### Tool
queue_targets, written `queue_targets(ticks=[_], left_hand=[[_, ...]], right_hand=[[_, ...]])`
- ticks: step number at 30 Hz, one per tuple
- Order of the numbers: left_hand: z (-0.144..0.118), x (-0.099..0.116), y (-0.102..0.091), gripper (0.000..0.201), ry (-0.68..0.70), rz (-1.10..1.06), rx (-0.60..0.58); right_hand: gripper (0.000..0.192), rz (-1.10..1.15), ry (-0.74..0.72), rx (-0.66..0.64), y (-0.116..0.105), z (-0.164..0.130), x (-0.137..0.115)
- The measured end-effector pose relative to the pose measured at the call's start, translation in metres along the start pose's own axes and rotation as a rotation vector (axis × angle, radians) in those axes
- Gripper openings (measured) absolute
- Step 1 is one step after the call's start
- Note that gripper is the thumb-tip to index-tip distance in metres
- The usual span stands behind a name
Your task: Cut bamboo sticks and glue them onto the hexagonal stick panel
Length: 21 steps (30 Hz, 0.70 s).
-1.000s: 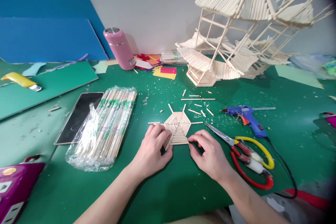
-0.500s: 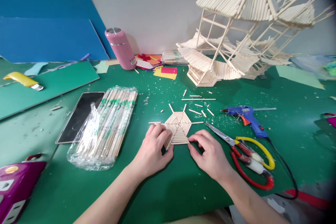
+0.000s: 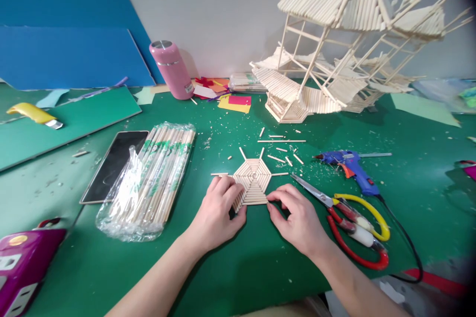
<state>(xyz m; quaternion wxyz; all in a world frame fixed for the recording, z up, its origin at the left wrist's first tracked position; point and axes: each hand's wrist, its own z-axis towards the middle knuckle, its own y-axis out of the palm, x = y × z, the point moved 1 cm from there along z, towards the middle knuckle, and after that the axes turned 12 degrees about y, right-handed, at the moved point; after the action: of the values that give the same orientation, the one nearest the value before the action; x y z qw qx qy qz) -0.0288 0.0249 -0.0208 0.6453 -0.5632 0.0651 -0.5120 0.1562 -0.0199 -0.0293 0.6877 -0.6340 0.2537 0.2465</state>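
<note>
A flat hexagonal panel of thin wooden sticks point(image 3: 256, 171), set in rings, lies on the green tabletop with a few spoke ends jutting out. Its lower left edge is gripped by my left hand point(image 3: 222, 208), fingers bent over the top and thumb at the near side. My right hand point(image 3: 296, 215) is closed in a pinch at the lower right corner, on the end of the nearest stick row. Just right of that hand lie scissors point(image 3: 327, 199) with red and yellow handles. Stick offcuts point(image 3: 281, 149) are scattered beyond the panel.
A blue glue gun point(image 3: 349, 166) with a cord rests at right. A large stick-built pavilion model point(image 3: 316, 54) stands behind. To the left are bagged sticks point(image 3: 159, 173), a phone point(image 3: 109, 168), a pink flask point(image 3: 173, 72), a yellow cutter point(image 3: 31, 113) and a purple power strip point(image 3: 28, 262).
</note>
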Motion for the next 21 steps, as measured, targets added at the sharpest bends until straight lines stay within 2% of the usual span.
queue_targets(ticks=[21], left_hand=[[-0.0003, 0.0014, 0.0003, 0.021, 0.002, 0.041, -0.009]], right_hand=[[0.014, 0.016, -0.014, 0.029, -0.0003, -0.0005, 0.0]])
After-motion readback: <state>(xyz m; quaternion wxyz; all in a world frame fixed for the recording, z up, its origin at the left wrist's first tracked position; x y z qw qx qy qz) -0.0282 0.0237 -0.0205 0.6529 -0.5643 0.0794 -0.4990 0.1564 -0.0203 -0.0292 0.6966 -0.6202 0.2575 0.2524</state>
